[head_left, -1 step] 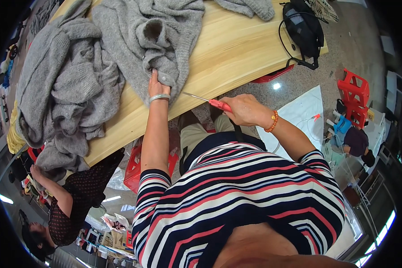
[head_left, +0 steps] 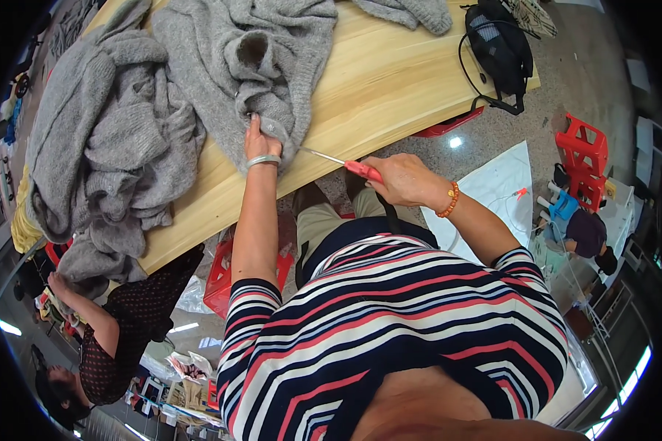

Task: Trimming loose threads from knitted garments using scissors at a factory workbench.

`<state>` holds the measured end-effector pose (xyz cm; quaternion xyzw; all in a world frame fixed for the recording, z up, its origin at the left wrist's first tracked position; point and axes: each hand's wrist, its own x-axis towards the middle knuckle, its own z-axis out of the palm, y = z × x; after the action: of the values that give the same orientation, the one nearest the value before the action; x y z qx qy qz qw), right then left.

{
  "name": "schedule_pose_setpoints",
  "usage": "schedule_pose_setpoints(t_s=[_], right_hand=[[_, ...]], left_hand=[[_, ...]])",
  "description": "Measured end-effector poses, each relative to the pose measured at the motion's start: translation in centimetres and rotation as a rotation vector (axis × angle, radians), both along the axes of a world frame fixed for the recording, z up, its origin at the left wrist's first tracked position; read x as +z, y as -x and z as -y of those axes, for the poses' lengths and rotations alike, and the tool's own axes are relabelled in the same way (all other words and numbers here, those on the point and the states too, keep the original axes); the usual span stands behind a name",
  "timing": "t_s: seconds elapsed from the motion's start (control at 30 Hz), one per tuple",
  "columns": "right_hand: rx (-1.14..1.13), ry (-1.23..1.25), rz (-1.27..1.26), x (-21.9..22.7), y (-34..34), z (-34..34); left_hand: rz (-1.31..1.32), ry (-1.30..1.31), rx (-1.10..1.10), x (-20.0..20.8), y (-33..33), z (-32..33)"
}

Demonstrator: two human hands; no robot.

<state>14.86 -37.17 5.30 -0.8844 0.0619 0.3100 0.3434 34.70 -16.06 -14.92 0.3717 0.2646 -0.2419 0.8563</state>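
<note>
A grey knit garment (head_left: 191,44) lies bunched on the wooden table, with a rolled tubular opening facing up. At its near end my left hand (head_left: 261,143) is closed on the knit, the thumb on top and the other fingers partly hidden by the fabric. A small pale spot shows on the cloth beside the fingers. My right hand (head_left: 404,180), off the table's near edge, is wrapped round a red-handled tool (head_left: 360,170) with a thin metal shaft. Its tip points left and reaches the garment's edge near my left hand; I cannot tell whether it touches.
More grey knitwear (head_left: 118,125) is heaped at the left of the table (head_left: 390,81). A black bag (head_left: 499,44) with a cord sits at the right end. Another person (head_left: 103,331) handles knitwear at the lower left. Red stools (head_left: 585,158) stand on the floor.
The tool's tip and the held edge of the knit have shifted very slightly. Both hands stay in nearly the same place.
</note>
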Motion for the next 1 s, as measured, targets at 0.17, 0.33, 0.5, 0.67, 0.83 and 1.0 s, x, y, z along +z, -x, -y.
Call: schedule_pose_setpoints(t_s=[0.17, 0.33, 0.5, 0.67, 0.83, 1.0], right_hand=[[-0.131, 0.013, 0.144, 0.3, -0.5, 0.1], [-0.159, 0.003, 0.166, 0.2, -0.5, 0.2], [-0.166, 0.067, 0.12, 0.9, -1.9, -0.1], [-0.14, 0.075, 0.092, 1.1, -1.7, 0.9], [-0.244, 0.093, 0.055, 0.1, -0.9, 2.3], [-0.325, 0.123, 0.121, -0.3, -1.3, 2.4]], left_hand=[[0.383, -0.436, -0.322, 1.5, 0.6, -0.2], [0.59, -0.883, -0.108, 5.7, -2.5, 2.7], [1.05, -1.122, -0.309, 3.7, -6.0, 2.8], [1.146, -1.117, -0.653, 2.8, -4.0, 0.9], [1.253, -1.65, -0.877, 7.3, 2.4, 0.9], [1.196, -1.462, -1.051, 4.8, -1.1, -1.8]])
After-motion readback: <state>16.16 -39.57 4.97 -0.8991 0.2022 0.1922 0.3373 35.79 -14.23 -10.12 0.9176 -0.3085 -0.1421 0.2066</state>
